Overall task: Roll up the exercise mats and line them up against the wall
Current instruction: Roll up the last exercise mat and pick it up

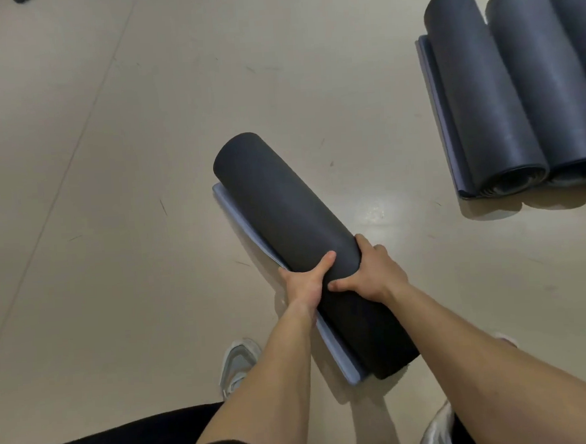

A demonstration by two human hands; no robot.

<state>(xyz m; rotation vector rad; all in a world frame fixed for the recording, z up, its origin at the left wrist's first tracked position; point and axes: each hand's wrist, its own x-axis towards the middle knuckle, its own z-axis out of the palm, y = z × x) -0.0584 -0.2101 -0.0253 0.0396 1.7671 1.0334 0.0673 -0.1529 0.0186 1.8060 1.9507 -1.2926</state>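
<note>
On the floor, hands grip rolled mat.

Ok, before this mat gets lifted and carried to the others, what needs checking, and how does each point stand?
1. Both hands on the mat: left hand and right hand grip its middle. Ok.
2. Mat fully rolled: a pale flap lies flat beside the roll. Not ok.
3. Shoe off the flap: it stands apart on the floor. Ok.
4. Rolled mats in a row: side by side, touching. Ok.
5. Is the wall behind them: out of view. Cannot tell.
</note>
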